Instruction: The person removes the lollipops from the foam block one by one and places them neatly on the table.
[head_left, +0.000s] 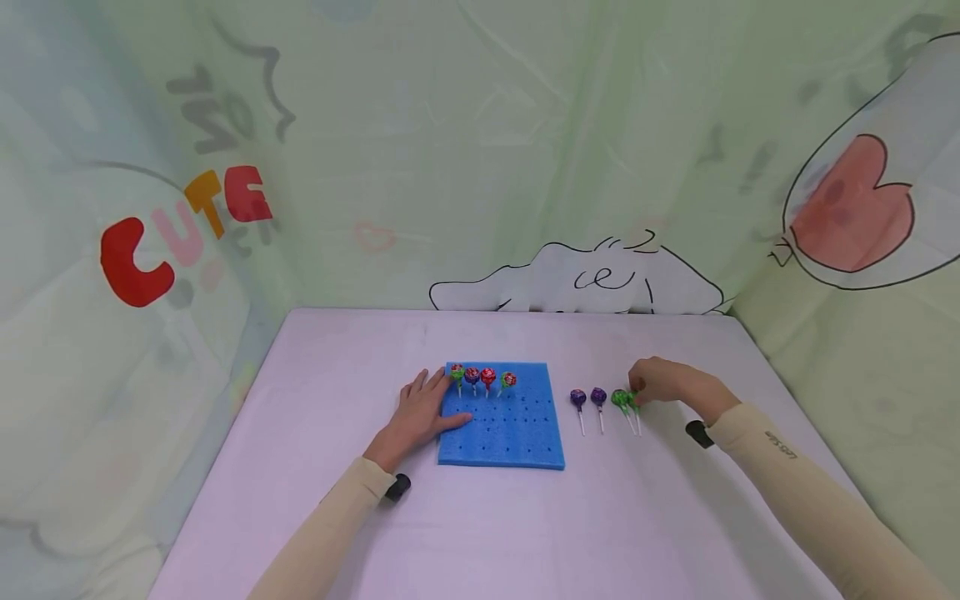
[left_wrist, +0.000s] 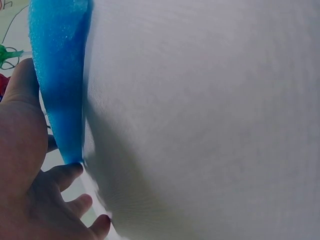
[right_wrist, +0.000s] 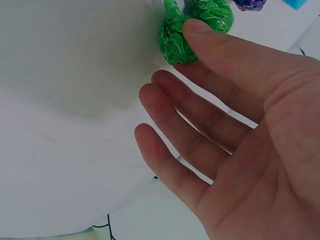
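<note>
My left hand (head_left: 416, 412) rests at the left edge of a blue foam board (head_left: 525, 454), its thumb on top and its fingers spread along the side. Four wrapped lollipops stand in the board's back row: green-and-red (head_left: 457, 372), purple (head_left: 472, 376), red (head_left: 488, 376) and another green-and-red one (head_left: 509, 380), which leans. To the right of the board, my right hand (head_left: 663, 381) pinches the wrapped head of a green lollipop (right_wrist: 177, 45) between thumb and index finger. A second green lollipop (head_left: 619, 398) lies right beside it.
Two purple lollipops, one (head_left: 577, 398) and the other (head_left: 598, 397), lie between the board and the green ones, sticks toward me. Small holes dot the board. Printed curtains (head_left: 480, 167) hang behind and beside the white table (head_left: 510, 533).
</note>
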